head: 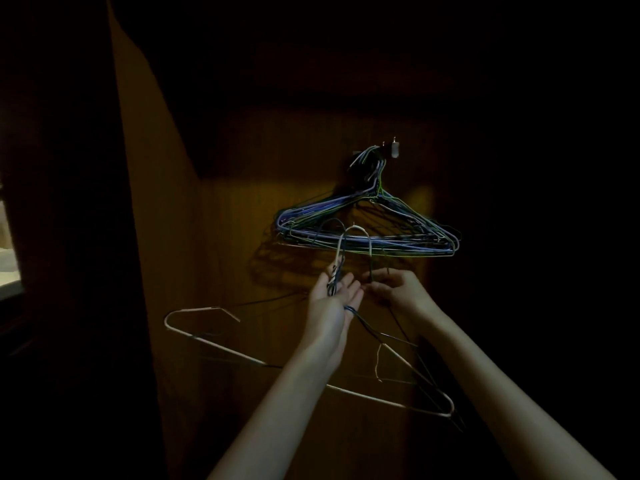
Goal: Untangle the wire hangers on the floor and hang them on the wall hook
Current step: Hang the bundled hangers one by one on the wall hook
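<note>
A bundle of several blue, green and pale wire hangers (370,233) hangs from the wall hook (389,149) on a dim wooden wall. Below it I hold up a white wire hanger (256,360) tangled with a dark wire hanger (398,336). My left hand (334,299) grips their twisted necks, with the hook ends (356,237) rising in front of the hung bundle. My right hand (398,287) pinches the dark hook wire just to the right. The dark hanger's lower part is hard to make out in the shadow.
The wooden wall panel (214,237) is lit only in a narrow band; everything to the left and right is very dark. A pale patch (7,237) shows at the far left edge. A small white fitting (395,150) sits beside the hook.
</note>
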The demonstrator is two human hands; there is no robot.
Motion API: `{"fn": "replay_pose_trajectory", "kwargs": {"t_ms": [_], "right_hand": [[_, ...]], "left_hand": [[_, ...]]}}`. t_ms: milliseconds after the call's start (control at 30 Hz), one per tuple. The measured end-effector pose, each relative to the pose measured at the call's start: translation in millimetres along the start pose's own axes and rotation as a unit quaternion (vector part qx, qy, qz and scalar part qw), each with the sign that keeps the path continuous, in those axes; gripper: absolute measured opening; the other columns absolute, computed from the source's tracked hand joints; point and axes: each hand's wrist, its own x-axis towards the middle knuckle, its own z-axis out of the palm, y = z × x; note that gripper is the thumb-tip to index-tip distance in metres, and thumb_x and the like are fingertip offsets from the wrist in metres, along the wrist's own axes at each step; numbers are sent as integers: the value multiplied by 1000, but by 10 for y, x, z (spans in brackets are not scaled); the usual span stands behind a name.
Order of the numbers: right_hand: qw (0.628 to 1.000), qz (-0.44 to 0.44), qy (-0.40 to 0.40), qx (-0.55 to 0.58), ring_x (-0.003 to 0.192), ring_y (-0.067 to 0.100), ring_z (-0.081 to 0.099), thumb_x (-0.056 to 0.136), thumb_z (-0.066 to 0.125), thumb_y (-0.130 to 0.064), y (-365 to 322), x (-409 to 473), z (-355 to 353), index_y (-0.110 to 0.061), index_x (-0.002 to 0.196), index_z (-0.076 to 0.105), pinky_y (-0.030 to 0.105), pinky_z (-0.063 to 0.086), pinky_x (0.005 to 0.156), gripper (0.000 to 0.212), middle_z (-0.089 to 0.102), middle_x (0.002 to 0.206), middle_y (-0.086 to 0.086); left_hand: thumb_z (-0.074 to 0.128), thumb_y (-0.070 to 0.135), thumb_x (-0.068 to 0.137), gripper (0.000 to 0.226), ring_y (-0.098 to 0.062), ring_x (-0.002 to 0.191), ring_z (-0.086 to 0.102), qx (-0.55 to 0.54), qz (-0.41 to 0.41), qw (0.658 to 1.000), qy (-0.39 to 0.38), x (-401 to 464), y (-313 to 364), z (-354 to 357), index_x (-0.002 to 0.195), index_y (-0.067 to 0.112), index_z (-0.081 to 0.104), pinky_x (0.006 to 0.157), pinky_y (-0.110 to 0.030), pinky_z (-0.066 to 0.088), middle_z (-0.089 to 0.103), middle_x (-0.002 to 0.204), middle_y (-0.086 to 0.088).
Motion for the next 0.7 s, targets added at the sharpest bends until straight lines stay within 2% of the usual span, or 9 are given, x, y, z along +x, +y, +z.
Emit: {"fn": "replay_pose_trajectory", "kwargs": {"t_ms": [167, 300, 400, 500, 700], "right_hand": [[987, -39, 46, -146, 90, 9, 59, 91, 55, -7, 80, -38, 24, -12, 112, 64, 21, 50, 68, 23, 65, 106, 1], [973, -55, 73, -210, 96, 15, 62, 91, 55, -8, 112, -53, -12, -13, 114, 64, 38, 55, 83, 25, 66, 110, 4], [969, -60, 97, -218, 97, 13, 60, 91, 55, -8, 87, -32, -53, -10, 115, 63, 33, 54, 84, 26, 65, 110, 2], [978, -59, 85, -180, 90, 10, 58, 90, 55, -5, 36, -31, -78, -7, 114, 61, 26, 52, 80, 24, 60, 103, 0], [973, -58, 60, -216, 92, 18, 65, 88, 60, -11, 86, 45, -82, -10, 108, 63, 39, 56, 82, 21, 65, 106, 5]], "left_hand": [[26, -9, 97, 50, -32, 130, 44, 24, -2, 1000, -7, -73, -22, -48, 141, 13, 38, 106, -39, 39, 40, 142, -22], [25, -9, 98, 49, -33, 128, 45, 51, -2, 999, -13, -125, -32, -69, 138, 14, 41, 102, -40, 42, 41, 141, -23], [24, -7, 99, 47, -33, 127, 47, 67, -8, 998, -19, -156, -31, -85, 137, 15, 41, 98, -40, 45, 43, 140, -23], [25, -5, 100, 47, -32, 126, 48, 73, -15, 997, -21, -166, -19, -108, 141, 13, 37, 95, -39, 47, 44, 140, -23], [24, -6, 99, 46, -33, 127, 47, 79, -18, 996, -22, -136, 21, -124, 139, 13, 39, 98, -41, 46, 43, 140, -23]]}}
